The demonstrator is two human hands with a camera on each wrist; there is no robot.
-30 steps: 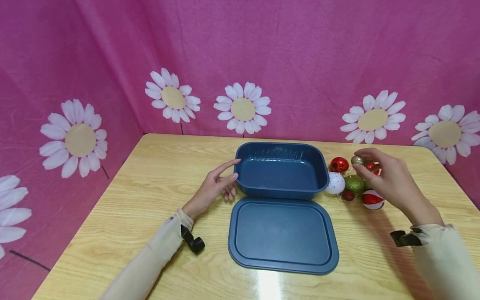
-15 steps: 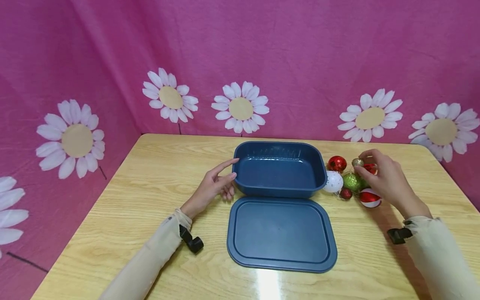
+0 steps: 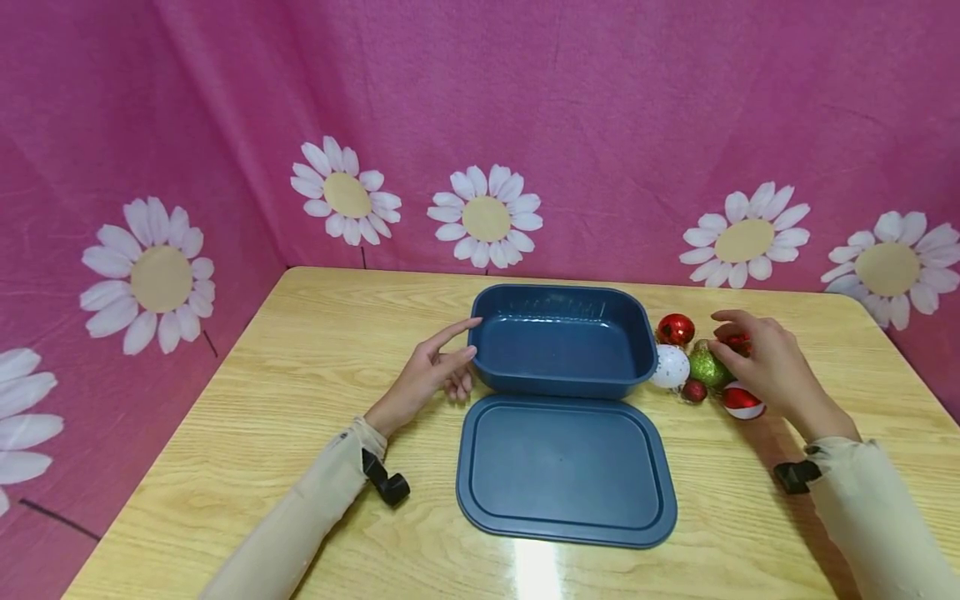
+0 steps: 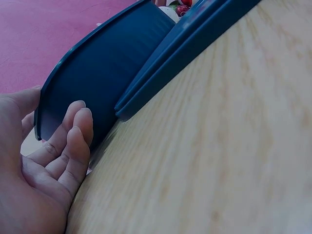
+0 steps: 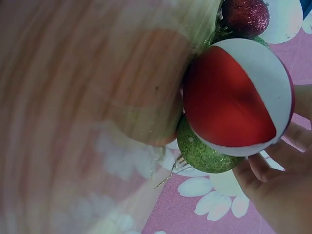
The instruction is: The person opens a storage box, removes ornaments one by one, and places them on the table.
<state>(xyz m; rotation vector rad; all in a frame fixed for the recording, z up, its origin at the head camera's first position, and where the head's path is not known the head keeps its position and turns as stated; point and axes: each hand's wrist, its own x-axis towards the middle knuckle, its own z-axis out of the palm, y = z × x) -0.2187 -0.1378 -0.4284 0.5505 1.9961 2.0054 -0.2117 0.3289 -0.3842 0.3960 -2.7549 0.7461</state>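
Observation:
My left hand is at the left end of a dark blue rectangular container, its index finger and thumb touching the rim. The lower fingers bend loosely beside the outer wall in the left wrist view. My right hand hovers over a cluster of Christmas baubles, thumb and index finger apart with nothing seen between them. Under and near it lie a green glitter bauble, a red-and-white bauble and a partly hidden red bauble. A small gold bauble seems to rest behind the green one.
A flat blue lid lies in front of the container. A white speckled bauble sits by the container's right end, with a shiny red bauble and a small dark red bauble nearby. A pink daisy curtain hangs behind the table.
The small gold bauble has left my right fingertips and appears lower, by the green bauble. My right hand has shifted slightly down. The left hand stays at the rim.

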